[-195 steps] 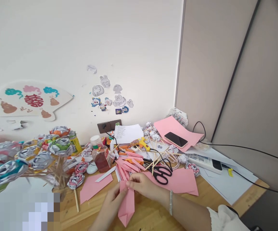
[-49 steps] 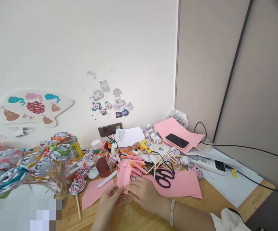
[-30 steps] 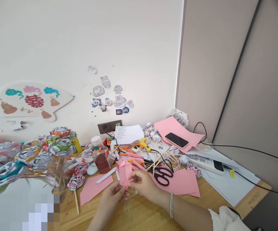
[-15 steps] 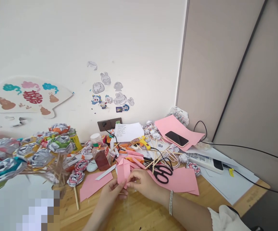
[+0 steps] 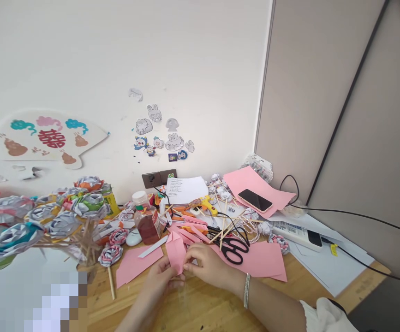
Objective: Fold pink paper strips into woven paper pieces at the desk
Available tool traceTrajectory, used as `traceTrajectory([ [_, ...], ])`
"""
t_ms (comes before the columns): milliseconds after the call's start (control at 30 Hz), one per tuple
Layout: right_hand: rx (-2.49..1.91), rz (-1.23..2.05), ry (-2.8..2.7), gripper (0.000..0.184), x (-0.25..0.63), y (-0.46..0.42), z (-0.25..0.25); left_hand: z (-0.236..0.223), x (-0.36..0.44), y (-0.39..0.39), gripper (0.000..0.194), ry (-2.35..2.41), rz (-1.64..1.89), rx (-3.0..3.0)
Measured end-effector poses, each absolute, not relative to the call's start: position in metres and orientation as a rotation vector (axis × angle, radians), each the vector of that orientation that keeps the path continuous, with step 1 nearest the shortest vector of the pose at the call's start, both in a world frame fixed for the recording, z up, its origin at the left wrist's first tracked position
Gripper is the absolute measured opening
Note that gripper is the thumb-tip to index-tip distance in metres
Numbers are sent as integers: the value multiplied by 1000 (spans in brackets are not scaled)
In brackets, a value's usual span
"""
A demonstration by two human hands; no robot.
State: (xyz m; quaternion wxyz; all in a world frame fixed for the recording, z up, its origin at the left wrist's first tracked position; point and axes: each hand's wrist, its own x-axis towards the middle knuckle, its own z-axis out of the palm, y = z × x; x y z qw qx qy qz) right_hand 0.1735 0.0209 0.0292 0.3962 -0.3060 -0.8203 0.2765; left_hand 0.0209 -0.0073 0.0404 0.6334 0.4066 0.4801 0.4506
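A folded piece of pink paper (image 5: 176, 251) stands between my two hands, its creased top pointing away from me. My left hand (image 5: 163, 275) grips its lower left side, thumb in front and fingers behind. At its lower right edge, my right hand (image 5: 201, 263) pinches the paper between thumb and fingertips. Flat pink sheets (image 5: 137, 263) lie to the left, with a white paper strip (image 5: 153, 247) across them. More pink sheets (image 5: 265, 260) are on the right, under the black-handled scissors (image 5: 233, 251).
Paper flowers (image 5: 61, 223) on sticks crowd the left. A bottle of reddish liquid (image 5: 147, 223) stands behind my hands, near a yellow glue gun (image 5: 208, 205) with a black cord. A phone (image 5: 255, 200) rests on pink paper at the back right. A white power strip (image 5: 298, 235) lies farther right.
The folded pink paper has tilted slightly left and its face has opened or turned a little. Both hands keep hold of it in nearly the same place. The view has shifted slightly.
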Motion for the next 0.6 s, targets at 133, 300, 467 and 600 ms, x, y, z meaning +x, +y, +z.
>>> traceTrajectory([
  [133, -850, 763, -2026, 3, 172, 19, 28, 37, 20, -4, 15, 1144, 1009, 1122],
  [300, -909, 902, -1899, 8, 167, 17, 25, 39, 22, -5, 22, 1171, 1011, 1242],
  [467, -915, 918, -1851, 10, 166, 17, 25, 45, 24, -7, 24, 1172, 985, 1233],
  [600, -912, 911, -1860, 11, 167, 18, 25, 46, 23, -8, 24, 1165, 972, 1236],
])
